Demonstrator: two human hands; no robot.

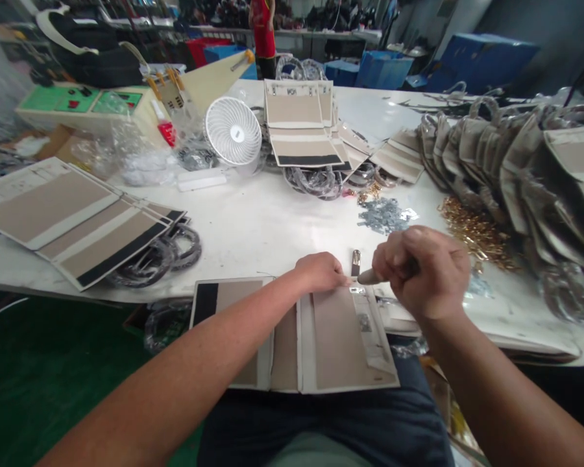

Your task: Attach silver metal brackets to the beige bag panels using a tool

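A beige bag panel (pixel 338 337) with pale strips lies spread at the table's front edge and over my lap. My left hand (pixel 321 271) is closed at its upper edge, fingers pressed together beside a small metal plate (pixel 357 290). My right hand (pixel 425 272) is in a fist just to the right, above the panel. From it a tool with a blunt, grey-brown tapered end (pixel 368 277) points left towards my left fingertips; the rest of it is hidden in the fist. A shiny metal clasp piece (pixel 355 258) stands just beyond the panel edge.
Grey metal plates (pixel 384 215) and gold-coloured fittings (pixel 474 227) lie in heaps beyond my right hand. Bag pieces stand at left (pixel 53 207), centre (pixel 299 120) and right (pixel 491 146). A white fan (pixel 233 131) faces me. Far back is a person in red (pixel 263 29).
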